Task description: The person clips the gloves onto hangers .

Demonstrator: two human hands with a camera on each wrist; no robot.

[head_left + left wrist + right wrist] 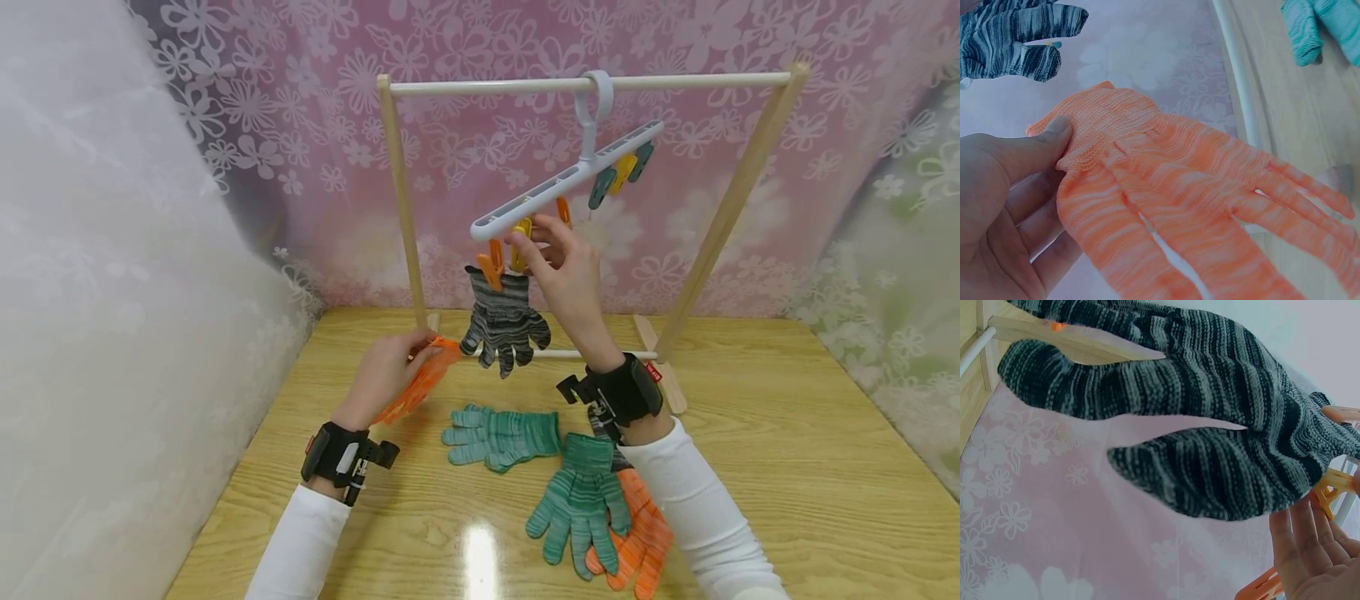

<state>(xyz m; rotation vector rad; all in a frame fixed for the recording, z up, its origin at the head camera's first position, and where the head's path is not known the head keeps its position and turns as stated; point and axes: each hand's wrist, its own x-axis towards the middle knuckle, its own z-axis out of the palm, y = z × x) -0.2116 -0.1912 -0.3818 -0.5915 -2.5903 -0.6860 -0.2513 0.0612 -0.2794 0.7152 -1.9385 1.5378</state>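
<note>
My left hand (pixel 386 371) pinches the cuff of an orange striped knit glove (pixel 1166 169) between thumb and fingers, the glove's fingers hanging away from the hand. Up at the hanger, my right hand (pixel 572 279) grips a yellow clothespin (pixel 519 254) below the near end of the white clip hanger (pixel 551 185). Beside that clothespin, an orange clothespin (pixel 491 273) holds a black-and-grey striped glove (pixel 504 321) by its cuff, fingers down. In the right wrist view this glove partly covers the clothespins.
The hanger hooks over the white rod (pixel 487 87) of a wooden stand (pixel 731 208). More clothespins (pixel 621 173) hang along its far half. On the table (pixel 405 517) lie two green gloves (pixel 506 437), an orange glove (pixel 645 533) under one of them, and a dark glove partly hidden by the right wrist.
</note>
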